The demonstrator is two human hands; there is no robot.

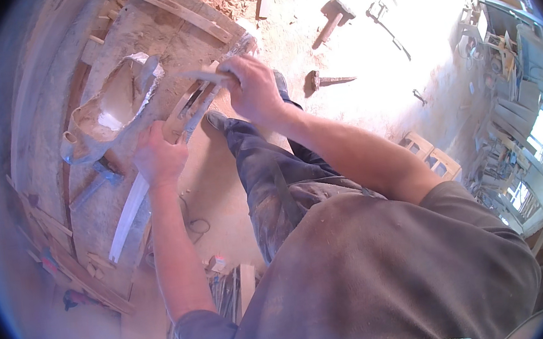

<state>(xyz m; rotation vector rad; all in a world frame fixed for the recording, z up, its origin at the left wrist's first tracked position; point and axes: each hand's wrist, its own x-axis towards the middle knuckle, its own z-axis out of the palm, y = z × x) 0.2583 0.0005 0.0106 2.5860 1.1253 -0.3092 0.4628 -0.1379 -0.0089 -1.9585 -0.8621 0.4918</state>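
My left hand point(161, 155) is closed around the near end of a wooden piece with a long dark slot point(193, 103), held at the workbench's edge. My right hand point(251, 90) is closed on a pale, tapered wooden strip point(202, 76), whose thin end points left over the slotted piece. Its lower fingers are partly hidden. Just left of my hands, a cut-open plastic container point(87, 116) rests on the workbench point(134, 32). A hammer point(98, 183) lies below the container, and a long whitish strip point(129, 216) runs down from beneath my left hand.
On the bright floor lie a mallet point(334, 22), a second hammer point(328, 81) and a metal clamp point(389, 31). A wooden crate point(432, 159) stands right of my arm. Boards point(86, 279) lean at the lower left, and bundled bars point(228, 294) stand near my left elbow.
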